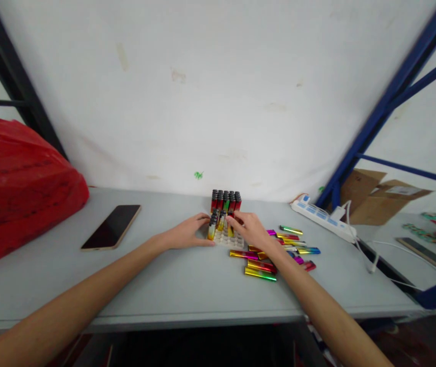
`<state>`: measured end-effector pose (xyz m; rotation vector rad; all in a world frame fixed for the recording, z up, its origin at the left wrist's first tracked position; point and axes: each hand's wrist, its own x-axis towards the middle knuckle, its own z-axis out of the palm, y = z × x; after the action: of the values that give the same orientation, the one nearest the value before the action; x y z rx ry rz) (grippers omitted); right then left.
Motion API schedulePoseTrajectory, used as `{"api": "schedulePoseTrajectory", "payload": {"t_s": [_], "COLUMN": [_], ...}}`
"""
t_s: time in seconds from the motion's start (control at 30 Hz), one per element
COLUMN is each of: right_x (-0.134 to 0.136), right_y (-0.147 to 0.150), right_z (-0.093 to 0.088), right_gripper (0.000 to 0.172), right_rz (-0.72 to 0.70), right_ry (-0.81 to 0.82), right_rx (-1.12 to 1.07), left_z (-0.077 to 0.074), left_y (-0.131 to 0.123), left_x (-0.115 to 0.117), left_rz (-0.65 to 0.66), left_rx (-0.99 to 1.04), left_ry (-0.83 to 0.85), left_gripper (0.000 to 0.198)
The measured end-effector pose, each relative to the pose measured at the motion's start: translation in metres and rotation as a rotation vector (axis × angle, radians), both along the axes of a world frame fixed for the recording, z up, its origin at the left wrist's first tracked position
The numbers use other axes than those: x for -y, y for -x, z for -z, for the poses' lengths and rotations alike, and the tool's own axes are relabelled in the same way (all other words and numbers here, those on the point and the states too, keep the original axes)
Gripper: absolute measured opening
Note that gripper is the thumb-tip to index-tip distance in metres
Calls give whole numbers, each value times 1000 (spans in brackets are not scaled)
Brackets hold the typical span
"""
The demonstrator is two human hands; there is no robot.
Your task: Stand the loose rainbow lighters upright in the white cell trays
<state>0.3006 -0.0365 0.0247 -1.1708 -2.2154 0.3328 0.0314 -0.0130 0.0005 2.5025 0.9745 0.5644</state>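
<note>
A pale tray with rows of holes [230,240] lies on the grey table, and several lighters [212,228] stand upright in its left and back part. My left hand [189,232] rests at the tray's left side, thumb and fingers apart around its edge. Over the tray, my right hand [249,228] pinches a red and yellow lighter [230,229] held upright among the holes. Behind stands a block of upright lighters with black tops [226,200]. Loose shiny lighters [261,274] in mixed colours lie to the right, partly hidden under my right forearm.
A dark-screened phone [111,227] lies to the left, beside a big red plastic bag [23,188]. At right, a white power strip [323,219] with cables runs near the blue metal frame [378,117]. Cardboard boxes [371,201] stand beyond it. A white wall closes the back.
</note>
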Motion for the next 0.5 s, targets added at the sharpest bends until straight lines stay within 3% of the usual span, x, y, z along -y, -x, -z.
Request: {"api": "schedulePoseTrajectory", "payload": {"t_s": [0.13, 0.3, 0.5], "right_x": [-2, -7, -5], "right_y": [9, 13, 10], "right_z": [7, 9, 6], "right_gripper": [44, 33, 26], "right_rz": [-33, -22, -57], "right_ry": [86, -11, 18], "right_rx": [-20, 91, 87], "left_z": [0, -3, -3], "left_y": [0, -1, 0], "left_x": [0, 2, 2], "left_rz": [5, 12, -2], "left_rx": [13, 8, -11], "left_ry": [0, 11, -1], "left_gripper": [70, 71, 72]}}
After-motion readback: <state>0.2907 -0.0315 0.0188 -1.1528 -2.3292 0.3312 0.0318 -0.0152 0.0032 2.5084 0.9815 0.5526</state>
